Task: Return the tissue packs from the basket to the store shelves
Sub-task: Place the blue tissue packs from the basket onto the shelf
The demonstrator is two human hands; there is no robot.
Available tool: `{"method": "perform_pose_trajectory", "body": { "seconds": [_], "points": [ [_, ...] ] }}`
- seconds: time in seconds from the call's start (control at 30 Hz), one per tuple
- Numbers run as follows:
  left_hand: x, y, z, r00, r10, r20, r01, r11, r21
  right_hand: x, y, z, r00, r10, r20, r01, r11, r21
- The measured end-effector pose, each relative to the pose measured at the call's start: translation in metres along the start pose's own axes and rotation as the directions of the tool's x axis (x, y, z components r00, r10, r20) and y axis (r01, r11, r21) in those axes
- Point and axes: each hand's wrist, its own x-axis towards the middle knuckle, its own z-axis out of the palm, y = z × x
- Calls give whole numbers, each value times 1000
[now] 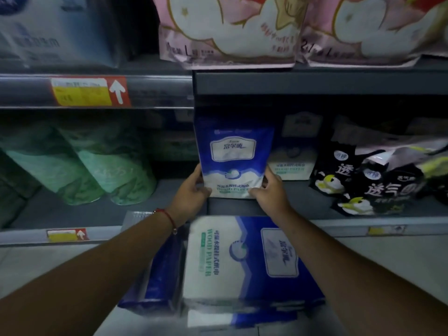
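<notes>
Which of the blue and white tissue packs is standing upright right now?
The blue-and-white tissue pack on the shelf, held at its lower corners by the left hand and right hand. The nearer packs below lie flat.

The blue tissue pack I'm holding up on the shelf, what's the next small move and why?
Probably slide the blue tissue pack a little deeper and let go. It stands upright at the front edge of the shelf, gripped at its lower corners by the left hand and right hand. More matching packs lie below waiting to go up.
</notes>
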Motion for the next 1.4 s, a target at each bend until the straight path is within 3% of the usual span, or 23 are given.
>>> {"method": "perform_pose_trajectory", "body": {
  "seconds": [0.13,0.23,0.33,0.4,0.47,0.57,0.67,0.77,0.93,1.1,1.23,1.4],
  "points": [
    [11,-18,-1,994,45,103,-45,999,1,-5,-7,0,997,72,26,-72,997,2],
    [12,-11,3,988,33,149,-32,999,-9,-16,-26,-2,990,136,30,-133,986,-103],
    [3,-6,4,983,-17,185,-6,993,121,-27,-40,-5,992,127,26,-119,969,-218],
    [-9,0,0,992,-56,113,17,946,323,-35,-45,-10,996,62,-66,-80,938,-338],
    [-20,-1,-7,996,64,63,-90,774,627,-46,-47,-17,986,-130,-103,49,824,-565],
    [-32,-1,-10,975,127,181,-218,429,877,-55,-37,-23,949,-312,48,229,579,-783],
    [-21,5,-4,971,8,238,-232,267,936,-49,-35,-20,934,-280,222,344,537,-770],
    [-5,9,8,961,-44,274,-262,186,947,-34,-34,-3,871,-240,429,492,428,-759],
    [7,17,28,957,-55,286,-288,-15,958,-20,-24,8,856,-187,482,516,350,-781],
    [19,9,29,946,11,323,-323,-17,946,-14,-25,5,872,-151,466,486,377,-788],
    [32,3,21,926,-4,378,-377,31,926,-5,-25,6,888,-68,455,440,417,-795],
    [44,-8,20,909,-58,413,-412,33,911,-3,-29,4,859,31,512,451,428,-783]
  ]
}}
